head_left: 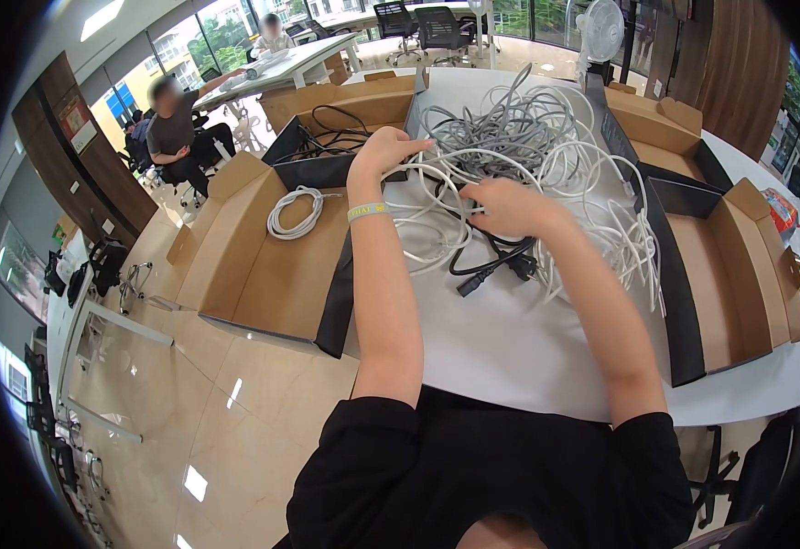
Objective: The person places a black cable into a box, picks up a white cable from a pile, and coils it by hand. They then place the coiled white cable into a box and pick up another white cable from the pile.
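Observation:
A big tangle of grey cables (487,128) and white cables (592,174) lies on the white table in front of me. My left hand (387,154) is at the tangle's left edge, its fingers closed around a white cable. Close by, my right hand (508,207) reaches into the near side of the pile. Its fingers are closed on a white cable too, just above a black power cord (479,277) whose plug ends lie on the table. Part of what the right fingers grip is hidden.
Left of me, an open cardboard box (263,265) holds a coiled white cable (295,213); behind it another box (391,105) contains black cables (331,137). On the right are two more open boxes, one nearer (707,274), one farther (656,137). A seated person (180,137) is at left.

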Demonstrator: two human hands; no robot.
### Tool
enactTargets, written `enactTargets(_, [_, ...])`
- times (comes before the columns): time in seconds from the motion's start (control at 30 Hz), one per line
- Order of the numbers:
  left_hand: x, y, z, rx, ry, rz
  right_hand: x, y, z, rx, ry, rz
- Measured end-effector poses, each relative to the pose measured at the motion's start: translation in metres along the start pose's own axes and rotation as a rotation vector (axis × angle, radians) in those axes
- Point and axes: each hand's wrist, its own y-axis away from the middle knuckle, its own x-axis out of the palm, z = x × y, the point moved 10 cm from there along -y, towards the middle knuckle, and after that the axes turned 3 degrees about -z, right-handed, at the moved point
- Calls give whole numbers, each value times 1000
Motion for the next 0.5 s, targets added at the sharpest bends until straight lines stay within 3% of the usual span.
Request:
enactTargets(0.07, [-3,9,-8,36,35,-16,24,-1,-9,197,15,133])
enactTargets(0.13, [-9,18,-13,59,182,-75,33,0,-11,206,-7,132])
enactTargets(0.2, [-7,21,-8,8,165,1,36,5,-23,332,34,224])
enactTargets(0.27, [-2,24,-1,-62,118,97,44,3,-43,257,51,241])
enactTargets(0.4, [-4,32,1,-136,111,127,15,4,-56,100,68,10])
enactTargets(0.47, [7,30,4,-132,58,158,-17,14,-75,305,264,-226])
enactTargets(0.5, [15,30,3,-123,3,187,-24,16,-74,306,319,-295])
